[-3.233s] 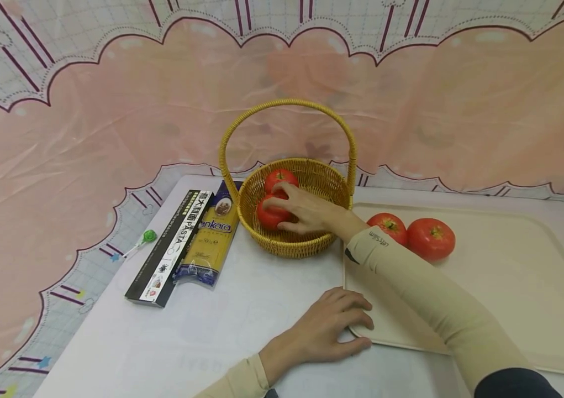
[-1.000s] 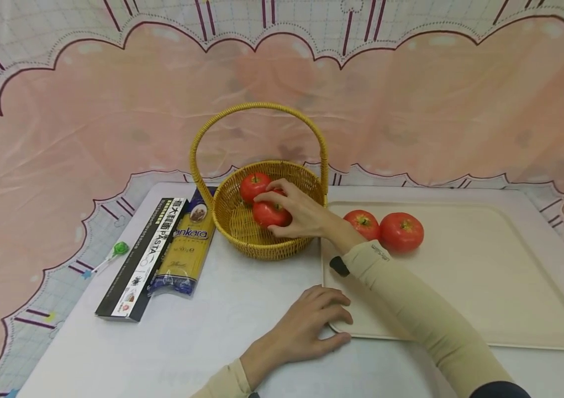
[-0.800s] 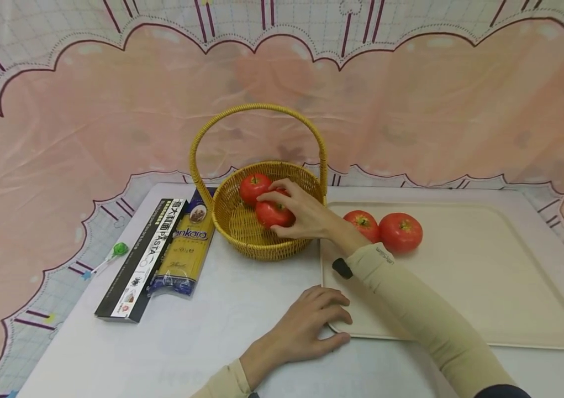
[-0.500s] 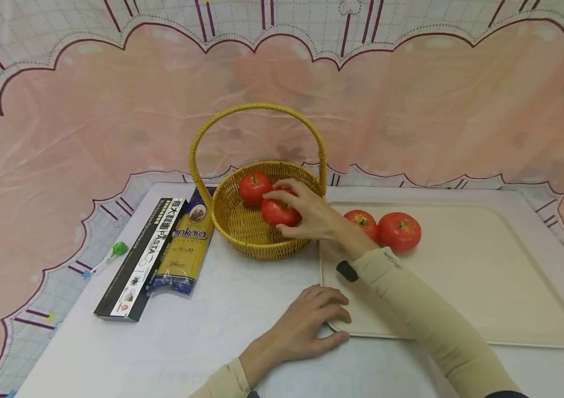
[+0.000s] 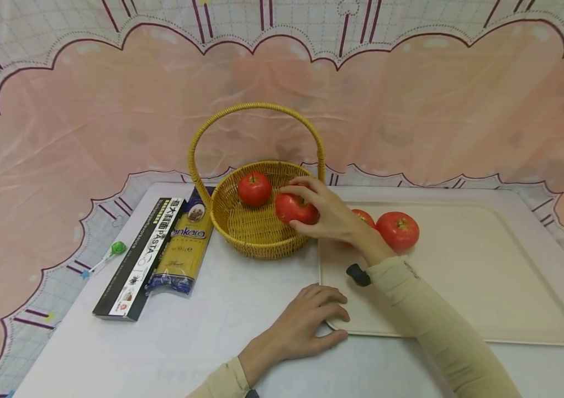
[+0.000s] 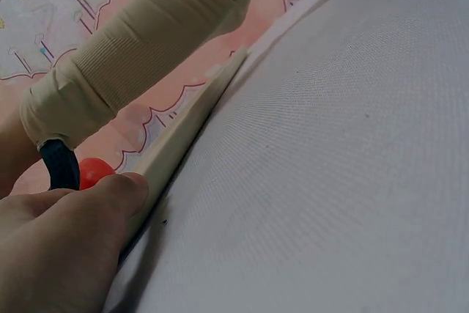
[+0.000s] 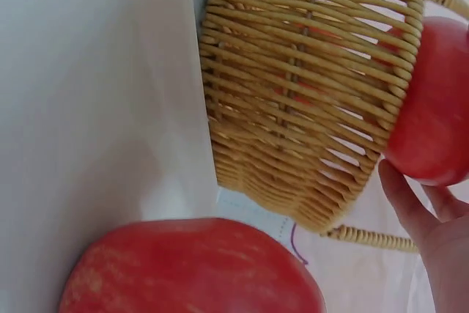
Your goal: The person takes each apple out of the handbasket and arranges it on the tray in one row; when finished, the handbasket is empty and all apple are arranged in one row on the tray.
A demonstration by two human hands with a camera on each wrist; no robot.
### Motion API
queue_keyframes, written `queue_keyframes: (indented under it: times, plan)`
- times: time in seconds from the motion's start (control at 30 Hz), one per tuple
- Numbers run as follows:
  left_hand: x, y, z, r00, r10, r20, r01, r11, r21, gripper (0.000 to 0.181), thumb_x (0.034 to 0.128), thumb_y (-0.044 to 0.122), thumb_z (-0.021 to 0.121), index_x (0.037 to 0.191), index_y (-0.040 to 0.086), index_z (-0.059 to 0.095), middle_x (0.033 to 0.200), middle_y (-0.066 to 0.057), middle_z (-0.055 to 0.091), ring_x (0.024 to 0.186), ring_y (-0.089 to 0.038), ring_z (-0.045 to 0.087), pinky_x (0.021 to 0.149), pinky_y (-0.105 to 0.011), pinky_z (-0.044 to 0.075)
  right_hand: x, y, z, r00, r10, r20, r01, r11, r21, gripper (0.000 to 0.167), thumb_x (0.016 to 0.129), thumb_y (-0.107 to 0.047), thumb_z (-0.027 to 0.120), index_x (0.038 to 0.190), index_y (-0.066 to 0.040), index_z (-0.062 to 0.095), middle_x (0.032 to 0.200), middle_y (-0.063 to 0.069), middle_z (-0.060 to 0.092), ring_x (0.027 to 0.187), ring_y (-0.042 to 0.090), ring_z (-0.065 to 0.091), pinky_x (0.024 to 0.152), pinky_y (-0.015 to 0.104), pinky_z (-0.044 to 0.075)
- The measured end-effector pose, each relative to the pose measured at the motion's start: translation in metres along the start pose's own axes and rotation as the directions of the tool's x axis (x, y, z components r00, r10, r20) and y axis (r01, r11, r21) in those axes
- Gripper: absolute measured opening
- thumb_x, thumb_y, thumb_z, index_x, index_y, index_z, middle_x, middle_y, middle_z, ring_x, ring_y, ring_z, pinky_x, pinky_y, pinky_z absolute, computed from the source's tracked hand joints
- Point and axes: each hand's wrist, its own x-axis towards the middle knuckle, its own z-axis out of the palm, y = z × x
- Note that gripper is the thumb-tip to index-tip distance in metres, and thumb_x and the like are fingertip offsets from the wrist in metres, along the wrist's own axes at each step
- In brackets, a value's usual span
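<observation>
My right hand grips a red apple with fingers and thumb at the right side of the wicker basket. In the right wrist view this apple is at the basket's rim, partly above it. Another apple sits inside at the back left. On the beige tray are two apples; one shows well, and my right wrist partly covers the other. My left hand rests at the tray's near left corner, fingers spread over the rim, thumb beside it.
Left of the basket lie a yellow and blue pasta packet and a long black and white pasta box, touching each other. A green lollipop lies by the table's left edge. The basket's tall handle arches overhead.
My right hand has moved the gripped apple rightward within the basket, away from the other apple and toward the right rim. Earlier the view shifted too. My left hand stays at the tray corner.
</observation>
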Motion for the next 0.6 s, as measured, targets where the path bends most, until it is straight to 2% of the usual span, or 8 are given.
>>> queue_keyframes:
  times: [0.37, 0.6]
  plan:
    - [0.001, 0.001, 0.0, 1.0, 0.003, -0.01, -0.003, 1.0, 0.006, 0.019, 0.0888, 0.042, 0.061, 0.101, 0.027, 0.063, 0.122, 0.009, 0.055, 0.121, -0.007, 0.044, 0.109, -0.031, 0.034, -0.019, -0.008, -0.02, 0.991, 0.132, -0.032, -0.131, 0.991, 0.036, 0.057, 0.08, -0.032, 0.07, 0.133, -0.033, 0.049, 0.139, -0.004, 0.04, 0.121, 0.017, 0.048, 0.096, 0.044, 0.049]
    - [0.001, 0.001, -0.001, 1.0, 0.005, -0.011, -0.005, 1.0, 0.019, 0.019, 0.0884, 0.041, 0.062, 0.101, 0.027, 0.063, 0.121, 0.009, 0.055, 0.12, -0.007, 0.045, 0.11, -0.031, 0.034, -0.03, -0.008, -0.029, 0.984, 0.161, -0.079, -0.156, 0.986, 0.057, 0.058, 0.08, -0.028, 0.072, 0.133, -0.032, 0.049, 0.139, -0.003, 0.04, 0.121, 0.018, 0.048, 0.095, 0.045, 0.05]
